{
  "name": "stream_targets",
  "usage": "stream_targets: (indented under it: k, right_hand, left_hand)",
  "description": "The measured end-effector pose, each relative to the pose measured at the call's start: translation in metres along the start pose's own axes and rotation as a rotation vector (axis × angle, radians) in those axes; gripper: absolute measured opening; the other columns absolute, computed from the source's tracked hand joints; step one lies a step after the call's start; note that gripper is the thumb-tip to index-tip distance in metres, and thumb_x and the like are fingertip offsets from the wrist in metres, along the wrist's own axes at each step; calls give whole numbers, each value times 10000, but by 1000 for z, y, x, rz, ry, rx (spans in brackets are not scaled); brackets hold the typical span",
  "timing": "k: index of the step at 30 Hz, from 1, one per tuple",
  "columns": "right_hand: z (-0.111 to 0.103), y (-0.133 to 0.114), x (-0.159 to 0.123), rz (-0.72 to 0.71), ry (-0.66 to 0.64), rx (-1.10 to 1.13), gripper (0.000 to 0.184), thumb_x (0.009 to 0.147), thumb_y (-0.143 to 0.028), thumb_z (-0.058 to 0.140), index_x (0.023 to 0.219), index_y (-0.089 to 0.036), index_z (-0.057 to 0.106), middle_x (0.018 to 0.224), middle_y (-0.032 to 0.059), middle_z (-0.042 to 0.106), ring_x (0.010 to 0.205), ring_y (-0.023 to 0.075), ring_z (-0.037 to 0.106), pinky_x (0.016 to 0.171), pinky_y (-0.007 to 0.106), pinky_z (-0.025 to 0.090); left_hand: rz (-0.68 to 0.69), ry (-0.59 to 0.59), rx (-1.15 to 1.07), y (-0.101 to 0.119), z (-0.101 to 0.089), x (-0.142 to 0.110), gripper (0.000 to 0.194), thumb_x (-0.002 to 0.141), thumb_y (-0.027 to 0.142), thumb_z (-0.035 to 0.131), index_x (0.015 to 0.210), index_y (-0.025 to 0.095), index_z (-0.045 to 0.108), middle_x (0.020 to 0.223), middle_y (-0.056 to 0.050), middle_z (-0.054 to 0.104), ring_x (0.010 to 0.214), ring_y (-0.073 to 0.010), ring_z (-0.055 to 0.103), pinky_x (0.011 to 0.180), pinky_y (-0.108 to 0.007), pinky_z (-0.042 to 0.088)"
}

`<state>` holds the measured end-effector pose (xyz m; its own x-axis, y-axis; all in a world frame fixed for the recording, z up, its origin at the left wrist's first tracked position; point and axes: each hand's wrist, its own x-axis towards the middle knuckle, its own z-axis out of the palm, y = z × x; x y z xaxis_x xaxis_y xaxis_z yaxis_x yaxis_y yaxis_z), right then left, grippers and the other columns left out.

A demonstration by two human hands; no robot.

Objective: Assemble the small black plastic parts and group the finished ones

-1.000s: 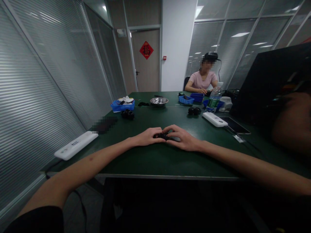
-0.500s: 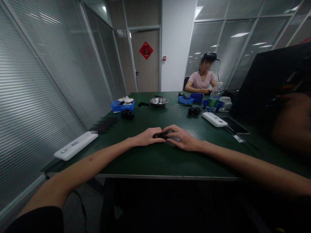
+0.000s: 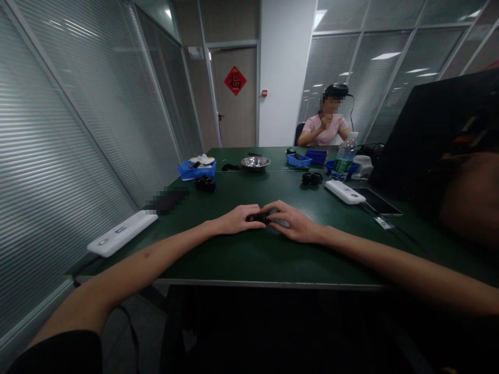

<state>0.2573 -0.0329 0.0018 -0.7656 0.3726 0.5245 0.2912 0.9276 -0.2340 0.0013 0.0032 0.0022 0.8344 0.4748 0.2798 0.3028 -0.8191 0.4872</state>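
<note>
Between my two hands a small black object with rounded parts (image 3: 258, 218) rests at the tabletop; its kind cannot be made out. My left hand (image 3: 238, 219) holds its left end between thumb and fingers. From the other side, my right hand (image 3: 290, 221) grips the right end with bent fingertips. Both hands lie low over the green table (image 3: 234, 265), and the fingers hide part of the object. Farther off stand similar-looking black rounded pieces, one cluster (image 3: 205, 183) to the left and another (image 3: 312, 178) to the right.
A metal bowl (image 3: 255, 164) stands at the back, with a blue tray (image 3: 197, 169) left of it and a blue basket (image 3: 299, 160) to its right. A water bottle (image 3: 343, 158), white power bank (image 3: 345, 192) and phone (image 3: 380, 201) are on the right. A person (image 3: 325, 124) sits opposite.
My hands and the black object stay in nearly the same place. Across the table, the seated person has raised one hand toward the face.
</note>
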Motion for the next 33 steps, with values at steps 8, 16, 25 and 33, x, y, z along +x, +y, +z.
stream_targets:
  k: [8,16,25,33]
  right_hand:
    - [-2,-2,1,4,-1,-5,201,996,-206,587,1141,-206,726,1328,123,616,1235,280,578,1039,513,528]
    - [1,2,-1,11,9,-13,178,981,-239,631,1128,-216,729,1316,115,620,1211,278,588,1027,514,532]
    - [-2,-2,1,7,-13,-22,201,985,-209,615,1155,-204,723,1328,123,611,1227,276,578,1030,502,533]
    - [-1,0,0,-5,-7,-26,234,984,-149,570,1165,-193,713,1340,130,606,1242,272,571,1041,499,526]
  left_hand:
    - [-2,-6,-4,1,-1,0,377,978,527,589,1032,155,622,945,-35,577,843,-177,550,755,-289,431]
    - [8,1,-6,-1,0,-1,378,977,522,596,1044,151,622,939,-31,573,830,-169,548,739,-281,421]
    - [14,7,3,-2,0,0,376,975,520,599,1038,150,629,924,-30,568,813,-167,537,735,-283,413]
    - [-3,4,6,-1,0,0,385,972,530,602,1036,150,622,914,-26,563,811,-167,534,736,-283,416]
